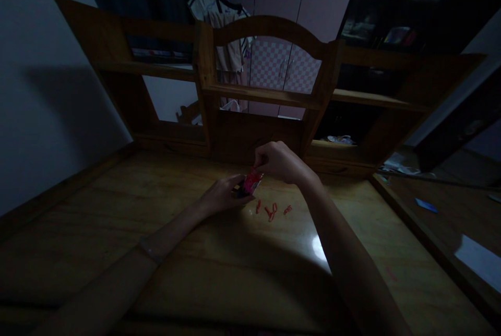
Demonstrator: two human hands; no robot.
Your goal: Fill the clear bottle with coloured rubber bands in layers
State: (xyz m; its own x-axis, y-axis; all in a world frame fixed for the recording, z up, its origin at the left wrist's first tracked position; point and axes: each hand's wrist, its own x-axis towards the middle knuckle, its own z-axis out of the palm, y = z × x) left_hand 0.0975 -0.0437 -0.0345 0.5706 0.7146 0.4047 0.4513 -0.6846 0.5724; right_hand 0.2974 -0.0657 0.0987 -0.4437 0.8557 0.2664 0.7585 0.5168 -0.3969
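Note:
My left hand is closed around a small packet, pink and red with a dark lower part, held tilted just above the wooden tabletop. At the packet's red upper end, my right hand has its thumb and fingers pinched together. Whatever lies in that pinch is too small and dark to make out. Close by on the tabletop, below and right of the packet, lie several thin red looped pieces. Another small red cluster sits a little to their right.
The wooden desk has a raised shelf unit along its back edge. On the right, a lower surface holds a blue card and a white sheet. Clothes hang behind the shelves, and the room is dim.

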